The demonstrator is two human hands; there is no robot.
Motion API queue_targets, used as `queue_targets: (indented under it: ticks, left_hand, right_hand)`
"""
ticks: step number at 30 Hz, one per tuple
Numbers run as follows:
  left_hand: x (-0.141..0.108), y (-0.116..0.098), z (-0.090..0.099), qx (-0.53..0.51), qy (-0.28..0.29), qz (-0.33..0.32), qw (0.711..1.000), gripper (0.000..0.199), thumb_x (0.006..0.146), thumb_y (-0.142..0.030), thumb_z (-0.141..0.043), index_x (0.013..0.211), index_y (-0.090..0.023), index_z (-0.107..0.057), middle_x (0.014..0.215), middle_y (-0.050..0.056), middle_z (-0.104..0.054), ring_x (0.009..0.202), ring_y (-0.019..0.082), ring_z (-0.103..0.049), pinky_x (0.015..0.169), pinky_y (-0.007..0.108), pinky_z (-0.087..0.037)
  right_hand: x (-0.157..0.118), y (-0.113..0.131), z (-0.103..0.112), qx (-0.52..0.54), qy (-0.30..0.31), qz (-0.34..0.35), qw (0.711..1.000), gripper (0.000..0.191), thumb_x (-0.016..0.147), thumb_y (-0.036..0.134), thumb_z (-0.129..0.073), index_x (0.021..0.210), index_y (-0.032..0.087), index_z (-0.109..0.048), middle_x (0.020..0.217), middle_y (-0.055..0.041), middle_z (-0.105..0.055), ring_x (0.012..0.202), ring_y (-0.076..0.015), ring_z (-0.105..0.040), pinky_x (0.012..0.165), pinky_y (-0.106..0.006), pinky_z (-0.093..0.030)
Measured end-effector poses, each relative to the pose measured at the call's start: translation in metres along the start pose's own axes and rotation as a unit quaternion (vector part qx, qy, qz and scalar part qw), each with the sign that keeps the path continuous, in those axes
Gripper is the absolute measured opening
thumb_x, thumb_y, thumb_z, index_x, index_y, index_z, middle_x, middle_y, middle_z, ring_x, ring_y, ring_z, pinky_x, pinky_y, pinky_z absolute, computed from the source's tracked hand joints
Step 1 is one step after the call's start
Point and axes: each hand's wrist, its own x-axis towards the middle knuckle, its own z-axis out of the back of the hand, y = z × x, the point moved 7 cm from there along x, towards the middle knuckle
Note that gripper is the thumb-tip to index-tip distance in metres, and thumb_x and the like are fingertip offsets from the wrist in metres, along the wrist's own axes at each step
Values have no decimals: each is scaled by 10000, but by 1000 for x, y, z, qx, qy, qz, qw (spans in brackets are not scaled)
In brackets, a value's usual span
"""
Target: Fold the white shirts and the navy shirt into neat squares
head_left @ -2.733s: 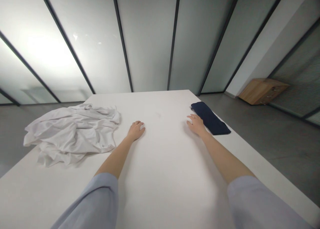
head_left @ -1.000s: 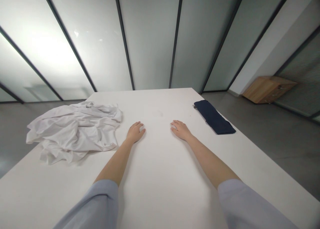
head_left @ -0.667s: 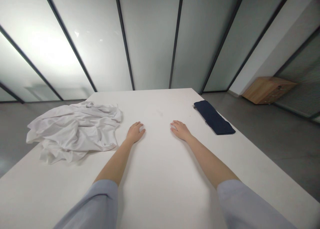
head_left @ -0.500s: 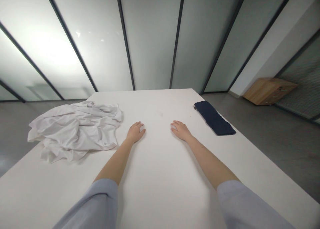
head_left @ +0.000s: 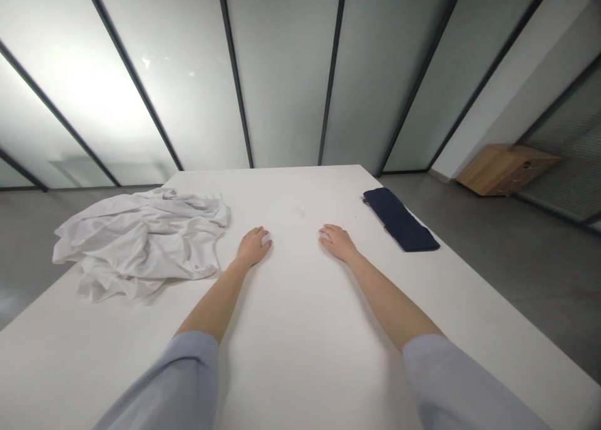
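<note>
My left hand (head_left: pixel 254 246) lies palm down on the white table (head_left: pixel 300 330), its thumb apart from the fingers and nothing held. To its left is a crumpled heap of white cloth (head_left: pixel 145 239), not touched by the hand. My right hand (head_left: pixel 337 241) also rests palm down on the table, thumb spread, holding nothing. Further right, near the table's right edge, a folded dark navy cloth (head_left: pixel 401 220) lies flat, apart from my right hand.
Frosted glass panels (head_left: pixel 286 73) with dark frames stand beyond the table's far edge. A wooden cabinet (head_left: pixel 504 169) is on the grey floor at the right, beside a pale pillar (head_left: pixel 511 86).
</note>
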Motion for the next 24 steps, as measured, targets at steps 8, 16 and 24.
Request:
queue_targets:
  ticks: [8,16,24]
  left_hand:
    - [0,-4,10,25,34,-8,999,426,871,-360,-471,1235,-167,-579,1349,109,-546,1246,233,-497,1060,346,-368]
    - [2,39,72,95,-39,72,992,369,907,-252,-334,1119,-210,-633,1121,73,-673,1003,212,-627,856,325,-472]
    - [-10,109,144,235,-87,161,955,396,845,-186,-379,1138,-178,-644,1194,168,-598,1162,320,-503,869,430,-433]
  right_hand:
    - [1,2,2,5,-1,-8,1000,361,898,313,-483,1221,212,-608,1369,-87,-523,1256,-238,-465,1027,-385,-360]
    - [0,2,2,17,-6,-5,1000,348,899,302,-493,1211,207,-615,1364,-97,-529,1253,-243,-470,1025,-386,-358]
    - [1,1,-1,14,-15,-2,1000,345,895,294,-494,1207,208,-613,1356,-101,-534,1242,-249,-480,1012,-387,-369]
